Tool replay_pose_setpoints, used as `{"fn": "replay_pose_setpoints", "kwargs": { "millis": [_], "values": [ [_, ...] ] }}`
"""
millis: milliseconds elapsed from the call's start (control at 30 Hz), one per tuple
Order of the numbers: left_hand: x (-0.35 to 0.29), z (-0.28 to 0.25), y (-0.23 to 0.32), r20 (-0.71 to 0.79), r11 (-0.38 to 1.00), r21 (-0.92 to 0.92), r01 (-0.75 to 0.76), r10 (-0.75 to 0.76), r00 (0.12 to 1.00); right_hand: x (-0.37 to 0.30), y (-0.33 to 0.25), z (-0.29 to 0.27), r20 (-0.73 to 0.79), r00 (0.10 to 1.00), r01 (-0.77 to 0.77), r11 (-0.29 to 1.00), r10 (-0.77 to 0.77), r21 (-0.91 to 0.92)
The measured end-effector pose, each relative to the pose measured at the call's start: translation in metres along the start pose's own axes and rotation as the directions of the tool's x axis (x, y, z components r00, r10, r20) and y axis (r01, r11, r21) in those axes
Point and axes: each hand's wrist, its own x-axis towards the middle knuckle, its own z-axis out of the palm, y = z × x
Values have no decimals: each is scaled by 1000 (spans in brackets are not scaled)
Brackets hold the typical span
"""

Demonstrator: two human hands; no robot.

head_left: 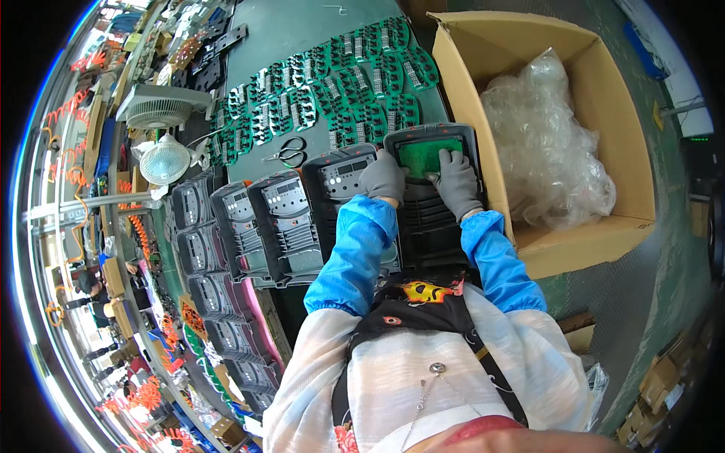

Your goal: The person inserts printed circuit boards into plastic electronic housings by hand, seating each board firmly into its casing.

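Observation:
A green circuit board (421, 156) lies in the upper recess of a dark grey plastic housing (429, 215) in front of me. My right hand (458, 186), grey-gloved, has its bent fingers and thumb against the board's right part. At the housing's left wall is my left hand (383, 179), also gloved, with its fingers closed at the rim; the fingertips are partly hidden. Just left of it stands a similar housing (337, 175) with small holes in its upper face. Beyond my hands, several green circuit boards (355, 83) with black parts lie in rows on the table.
More grey housings (279, 204) line up to the left, and others (219, 294) run down the left side. Black-handled scissors (291, 153) lie on the green table (294, 26). A cardboard box (570, 253) holding clear plastic bags (547, 143) stands close right. Two fans (165, 160) stand left.

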Motion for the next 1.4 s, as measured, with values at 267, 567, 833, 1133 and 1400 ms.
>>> {"fn": "replay_pose_setpoints", "kwargs": {
  "millis": [267, 567, 833, 1133, 1400],
  "values": [
    [15, -6, -5, 85, 1000, -27, -1, 3, 996, 2, 4, 8, -27, 998, 51, 998, -52, -30],
    [7, 2, -24, 122, 977, 147, -151, 134, 983, 2, -11, -14, 195, 980, -12, 992, 35, -122],
    [-52, -38, -45, 54, 941, -181, -286, 300, 953, 146, -29, -54, 24, 988, 152, 988, -153, 40],
    [-133, -21, -100, 158, 822, -554, -129, 256, 954, 214, 1, 47, 463, 883, -83, 997, 73, 1],
    [-158, -11, -125, 114, 563, -824, 66, 52, 992, 217, -11, -9, 235, 971, -64, 992, 36, 113]
  ]
}}
